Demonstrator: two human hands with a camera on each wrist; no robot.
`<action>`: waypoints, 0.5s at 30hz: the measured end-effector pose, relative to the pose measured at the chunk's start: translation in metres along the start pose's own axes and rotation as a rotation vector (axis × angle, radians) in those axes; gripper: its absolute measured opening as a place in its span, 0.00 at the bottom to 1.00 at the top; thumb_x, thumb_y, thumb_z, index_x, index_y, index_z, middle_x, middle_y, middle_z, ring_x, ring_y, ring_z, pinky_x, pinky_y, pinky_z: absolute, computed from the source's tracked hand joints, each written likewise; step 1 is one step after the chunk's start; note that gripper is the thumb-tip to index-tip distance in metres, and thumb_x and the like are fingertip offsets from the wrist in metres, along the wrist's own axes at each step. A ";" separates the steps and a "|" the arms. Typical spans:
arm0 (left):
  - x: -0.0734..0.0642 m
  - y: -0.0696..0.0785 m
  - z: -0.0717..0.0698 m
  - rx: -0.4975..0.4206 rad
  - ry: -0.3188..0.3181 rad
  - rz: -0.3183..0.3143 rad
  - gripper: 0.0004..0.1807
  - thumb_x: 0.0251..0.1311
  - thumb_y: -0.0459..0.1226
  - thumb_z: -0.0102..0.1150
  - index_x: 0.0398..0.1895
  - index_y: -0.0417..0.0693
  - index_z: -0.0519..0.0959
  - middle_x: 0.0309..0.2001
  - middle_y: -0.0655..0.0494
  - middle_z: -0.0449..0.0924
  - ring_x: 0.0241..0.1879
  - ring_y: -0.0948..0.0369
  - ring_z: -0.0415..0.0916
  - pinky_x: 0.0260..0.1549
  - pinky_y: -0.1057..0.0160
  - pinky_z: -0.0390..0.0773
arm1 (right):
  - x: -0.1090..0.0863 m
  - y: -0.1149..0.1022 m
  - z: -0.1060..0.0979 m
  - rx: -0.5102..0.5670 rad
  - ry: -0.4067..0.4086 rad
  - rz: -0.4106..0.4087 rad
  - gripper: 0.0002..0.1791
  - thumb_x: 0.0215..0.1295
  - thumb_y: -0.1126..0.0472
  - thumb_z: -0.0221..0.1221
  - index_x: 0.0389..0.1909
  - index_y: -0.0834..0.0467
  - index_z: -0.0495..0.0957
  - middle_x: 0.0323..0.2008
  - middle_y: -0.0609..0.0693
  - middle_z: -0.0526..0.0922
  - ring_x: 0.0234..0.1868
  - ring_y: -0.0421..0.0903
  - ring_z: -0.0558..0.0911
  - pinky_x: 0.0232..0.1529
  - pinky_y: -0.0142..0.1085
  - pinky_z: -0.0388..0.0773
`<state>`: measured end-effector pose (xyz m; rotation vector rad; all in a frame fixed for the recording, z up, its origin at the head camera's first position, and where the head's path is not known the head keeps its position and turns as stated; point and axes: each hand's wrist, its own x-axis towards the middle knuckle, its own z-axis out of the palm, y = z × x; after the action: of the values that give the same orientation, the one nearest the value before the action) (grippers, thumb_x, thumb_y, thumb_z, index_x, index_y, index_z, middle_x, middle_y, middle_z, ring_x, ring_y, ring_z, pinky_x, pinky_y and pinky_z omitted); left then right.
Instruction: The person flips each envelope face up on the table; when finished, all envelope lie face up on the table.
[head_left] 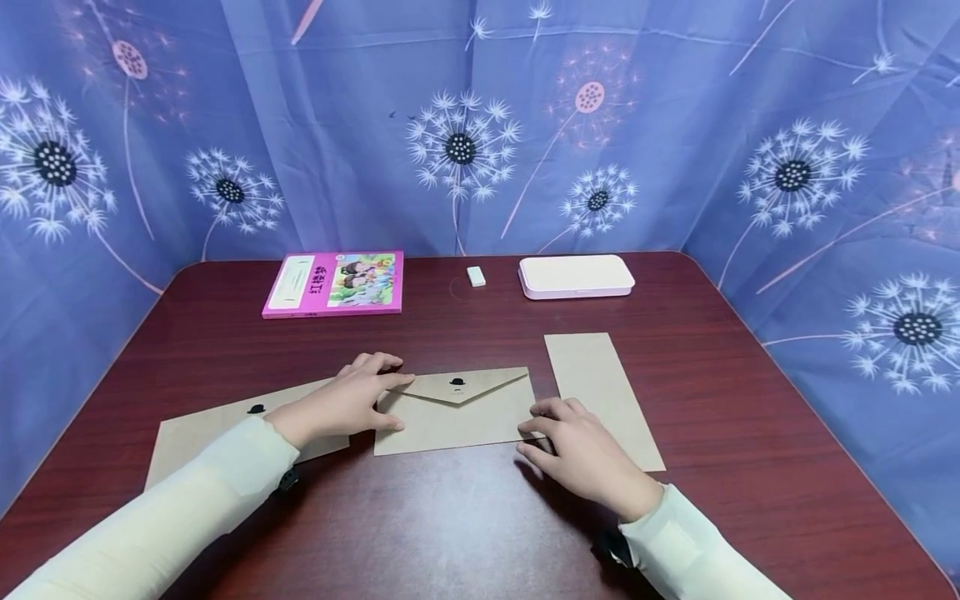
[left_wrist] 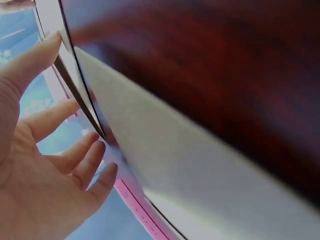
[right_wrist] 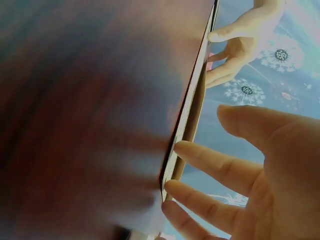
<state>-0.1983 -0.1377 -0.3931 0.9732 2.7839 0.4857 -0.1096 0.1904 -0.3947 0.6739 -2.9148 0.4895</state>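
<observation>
A kraft-brown envelope (head_left: 457,427) lies in the middle of the table, its pointed flap printed with a small black hat and folded down, lifting slightly along its edge. My left hand (head_left: 358,398) is at the envelope's left end, thumb low near the front corner and fingertips by the flap, fingers loosely spread. At the opposite end, my right hand (head_left: 581,446) touches the right edge with its fingertips, fingers extended. The right wrist view shows those fingers (right_wrist: 215,167) along the envelope's edge. A second envelope (head_left: 202,429) with a hat print lies partly under my left forearm.
To the right, a plain brown paper piece (head_left: 600,383) lies slanted, partly behind my right hand. Along the back stand a pink picture book (head_left: 330,285), a small white eraser (head_left: 476,277) and a white-pink pencil case (head_left: 576,277). A blue dandelion curtain (head_left: 360,125) encloses the table.
</observation>
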 end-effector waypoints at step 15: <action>0.076 0.063 -0.017 0.239 -0.062 0.262 0.35 0.71 0.49 0.53 0.77 0.50 0.58 0.78 0.50 0.50 0.78 0.51 0.39 0.72 0.41 0.35 | -0.038 0.037 -0.039 -0.114 -0.071 -0.074 0.46 0.48 0.38 0.73 0.69 0.49 0.72 0.70 0.54 0.68 0.72 0.61 0.62 0.61 0.67 0.56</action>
<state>-0.2251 -0.0479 -0.3575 1.3885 2.7150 0.1495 -0.0909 0.2505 -0.3756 0.7944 -2.9429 0.2947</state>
